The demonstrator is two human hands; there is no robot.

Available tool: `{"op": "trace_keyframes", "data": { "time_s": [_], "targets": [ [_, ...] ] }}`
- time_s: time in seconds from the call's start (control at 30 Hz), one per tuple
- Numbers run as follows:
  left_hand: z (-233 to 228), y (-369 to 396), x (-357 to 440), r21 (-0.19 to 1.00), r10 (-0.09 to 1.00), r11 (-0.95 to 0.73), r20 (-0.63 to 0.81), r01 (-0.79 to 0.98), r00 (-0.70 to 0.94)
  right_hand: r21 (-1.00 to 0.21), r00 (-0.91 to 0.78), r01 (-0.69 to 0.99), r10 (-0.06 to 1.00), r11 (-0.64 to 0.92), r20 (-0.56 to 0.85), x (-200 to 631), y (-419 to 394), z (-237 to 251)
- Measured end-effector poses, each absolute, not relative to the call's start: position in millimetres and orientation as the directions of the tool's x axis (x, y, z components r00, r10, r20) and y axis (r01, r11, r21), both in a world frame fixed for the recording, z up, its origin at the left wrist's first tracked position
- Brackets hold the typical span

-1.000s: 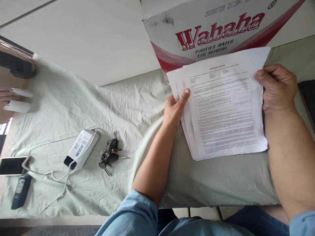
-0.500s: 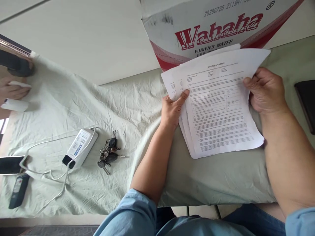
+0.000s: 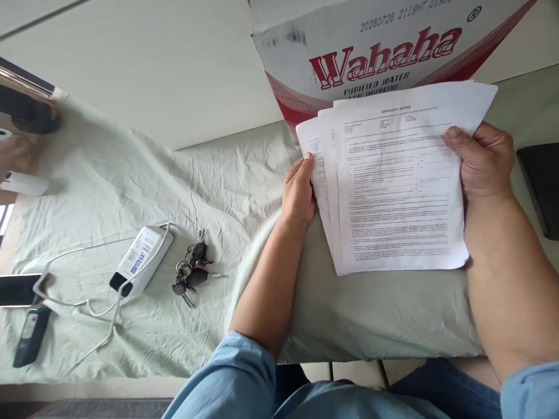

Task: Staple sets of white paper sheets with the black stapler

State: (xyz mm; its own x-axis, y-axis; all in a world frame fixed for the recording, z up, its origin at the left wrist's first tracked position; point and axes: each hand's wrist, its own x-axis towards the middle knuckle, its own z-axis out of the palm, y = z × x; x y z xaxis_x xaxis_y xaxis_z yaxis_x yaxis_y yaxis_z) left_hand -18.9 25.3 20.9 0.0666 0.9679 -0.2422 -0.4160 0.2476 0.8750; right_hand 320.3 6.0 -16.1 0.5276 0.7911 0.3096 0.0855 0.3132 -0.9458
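Head view. We list: printed sheets (image 3: pixel 397 203), one sheaf, held between both hands over green cloth (image 3: pixel 375 317), before a white-and-red carton (image 3: pixel 297 46). Left hand (image 3: pixel 299 192): closed on the left margin, thumb in front. Right hand (image 3: pixel 487 160): pinching the upper right side, thumb in front. Progress, as we judge it: sheets gathered; left edges staggered, not yet flush.

Light blue sleeves (image 3: pixel 236 378), matching shirt front (image 3: pixel 345 401), dark blue trousers (image 3: pixel 445 387)
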Motion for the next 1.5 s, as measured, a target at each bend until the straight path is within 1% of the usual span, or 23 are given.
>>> {"op": "trace_keyframes", "data": {
  "time_s": [0.2, 0.37, 0.5, 0.73, 0.93, 1.13, 1.23, 1.37, 1.5],
  "targets": [
    [15, 29, -23, 0.926, 0.978, 0.204, -0.178, -0.317, 0.107, -0.955, 0.498, 0.039, 0.823, 0.294, 0.274, 320, 4, -15],
    [14, 27, -21, 0.930, 0.984, 0.160, -0.124, -0.330, 0.128, -0.963, 0.494, 0.052, 0.831, 0.264, 0.255, 317, 4, -15],
    [13, 27, -20, 0.931, 0.983, 0.167, -0.131, -0.326, 0.130, -0.965, 0.488, 0.035, 0.838, 0.260, 0.243, 312, 4, -12],
    [11, 29, -23, 0.943, 0.970, 0.180, -0.123, -0.281, 0.209, -0.965, 0.482, 0.045, 0.840, 0.259, 0.249, 312, 1, -7],
    [9, 29, -25, 0.966, 0.973, 0.114, -0.062, -0.231, 0.221, -0.955, 0.467, 0.071, 0.837, 0.287, 0.286, 319, 1, -5],
    [7, 29, -27, 0.979, 0.968, 0.060, -0.009, -0.196, 0.252, -0.963, 0.457, 0.054, 0.851, 0.262, 0.257, 322, 1, -5],
    [11, 27, -26, 0.978, 0.970, 0.067, -0.017, -0.197, 0.244, -0.965, 0.443, 0.058, 0.859, 0.257, 0.256, 323, 1, -6],
    [13, 24, -25, 0.972, 0.973, 0.112, -0.065, -0.207, 0.220, -0.967, 0.446, 0.061, 0.860, 0.249, 0.250, 321, 1, -7],
    [9, 26, -27, 0.975, 0.973, 0.142, -0.106, -0.168, 0.207, -0.968, 0.477, 0.071, 0.844, 0.242, 0.246, 318, 2, -5]
  ]
}}
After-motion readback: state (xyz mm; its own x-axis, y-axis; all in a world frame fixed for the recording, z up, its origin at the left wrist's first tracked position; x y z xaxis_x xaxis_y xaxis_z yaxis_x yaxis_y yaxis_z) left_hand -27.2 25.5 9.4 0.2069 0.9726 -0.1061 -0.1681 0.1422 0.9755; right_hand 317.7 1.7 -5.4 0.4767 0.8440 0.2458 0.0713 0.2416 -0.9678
